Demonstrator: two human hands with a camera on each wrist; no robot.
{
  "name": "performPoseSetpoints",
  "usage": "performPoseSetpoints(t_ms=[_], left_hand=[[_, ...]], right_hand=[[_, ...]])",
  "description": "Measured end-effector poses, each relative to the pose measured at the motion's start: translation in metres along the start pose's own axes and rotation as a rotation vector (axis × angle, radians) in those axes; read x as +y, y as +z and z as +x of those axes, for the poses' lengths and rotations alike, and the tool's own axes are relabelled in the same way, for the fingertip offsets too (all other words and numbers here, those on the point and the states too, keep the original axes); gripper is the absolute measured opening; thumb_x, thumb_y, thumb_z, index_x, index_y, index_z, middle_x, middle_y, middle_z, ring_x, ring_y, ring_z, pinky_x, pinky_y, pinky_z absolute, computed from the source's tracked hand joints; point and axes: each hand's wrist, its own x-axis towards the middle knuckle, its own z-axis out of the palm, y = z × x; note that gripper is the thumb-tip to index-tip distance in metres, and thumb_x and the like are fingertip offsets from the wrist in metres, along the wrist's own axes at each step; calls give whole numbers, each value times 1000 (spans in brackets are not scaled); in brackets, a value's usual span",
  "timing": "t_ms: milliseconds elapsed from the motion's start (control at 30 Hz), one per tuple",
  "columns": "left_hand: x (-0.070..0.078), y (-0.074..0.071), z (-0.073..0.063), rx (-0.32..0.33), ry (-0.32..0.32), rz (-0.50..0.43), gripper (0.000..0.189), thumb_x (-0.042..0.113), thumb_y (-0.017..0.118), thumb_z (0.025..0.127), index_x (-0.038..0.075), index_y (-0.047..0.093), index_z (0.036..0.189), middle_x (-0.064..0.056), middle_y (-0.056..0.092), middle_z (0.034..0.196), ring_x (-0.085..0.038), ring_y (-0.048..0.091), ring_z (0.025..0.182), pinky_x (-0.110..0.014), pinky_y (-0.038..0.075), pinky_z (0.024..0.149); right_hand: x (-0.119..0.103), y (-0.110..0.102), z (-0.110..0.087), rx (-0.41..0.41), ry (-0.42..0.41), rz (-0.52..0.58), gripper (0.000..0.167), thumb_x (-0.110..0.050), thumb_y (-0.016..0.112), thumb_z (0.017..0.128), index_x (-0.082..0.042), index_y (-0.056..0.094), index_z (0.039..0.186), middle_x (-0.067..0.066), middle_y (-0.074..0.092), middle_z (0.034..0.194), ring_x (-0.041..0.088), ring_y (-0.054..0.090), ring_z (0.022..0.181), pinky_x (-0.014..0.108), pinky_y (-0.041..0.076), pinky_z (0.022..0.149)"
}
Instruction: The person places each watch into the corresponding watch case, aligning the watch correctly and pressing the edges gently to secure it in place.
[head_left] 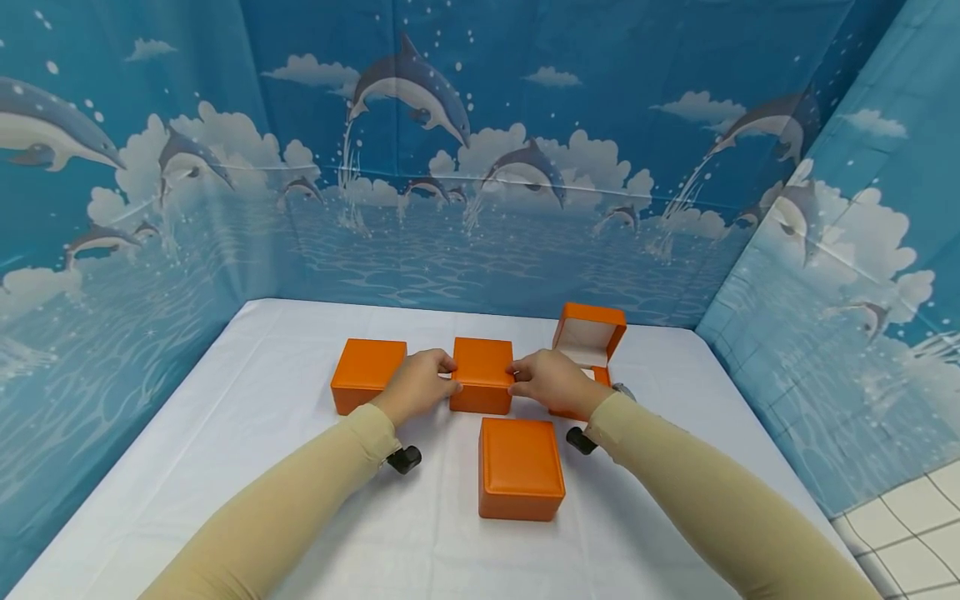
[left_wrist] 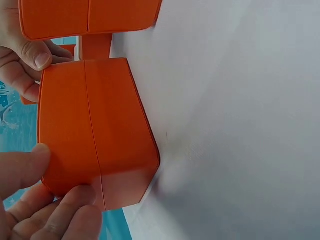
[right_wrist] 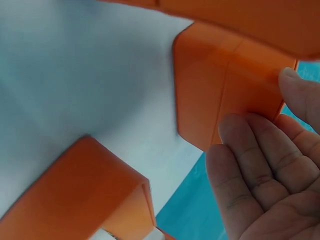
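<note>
A closed orange box (head_left: 482,377) stands at the middle of the white table, between both hands. My left hand (head_left: 420,383) holds its left side, thumb at the upper edge and bent fingertips against the side wall, as the left wrist view shows. The right hand (head_left: 551,379) grips the opposite side; in the right wrist view its thumb (right_wrist: 295,85) lies at the box edge and its fingertips touch the side. The lid and base meet along a thin seam. Behind the right hand stands an orange box with its lid (head_left: 592,333) raised, its contents mostly hidden.
Another closed orange box (head_left: 367,367) sits beside the left hand. Nearer to me is one more closed box (head_left: 521,467). A small grey object (head_left: 624,390), too hidden to identify, shows by the right wrist. A dolphin-print curtain (head_left: 480,250) borders the white table (head_left: 360,533).
</note>
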Motion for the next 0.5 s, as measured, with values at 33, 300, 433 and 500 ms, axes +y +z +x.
performPoseSetpoints(t_ms=[33,300,433,500], left_hand=[[0,0,0,1,0,-1,36,24,79,95,9,71,127,-11,74,130,-29,69,121,-45,57,102],[1,-2,-2,-5,-4,-10,36,25,79,96,11,71,127,-10,72,134,-29,67,125,-45,57,104],[1,-2,-3,-11,-14,-16,36,26,79,96,11,71,127,-10,72,135,-29,67,126,-45,57,103],[1,-3,-3,-16,-19,-22,36,26,79,96,12,71,128,-9,71,136,-29,67,125,-44,57,101]], right_hand=[[0,0,-1,3,-3,1,48,-27,75,100,-13,66,144,4,75,130,18,72,118,41,58,104],[0,2,-4,11,19,28,49,-29,74,100,-14,65,146,3,76,128,16,72,116,39,60,101],[0,3,-4,19,28,38,50,-28,75,100,-13,64,146,2,76,128,16,72,116,39,59,102],[0,3,-4,22,27,38,50,-28,75,100,-13,64,146,2,76,128,16,72,117,39,59,102]])
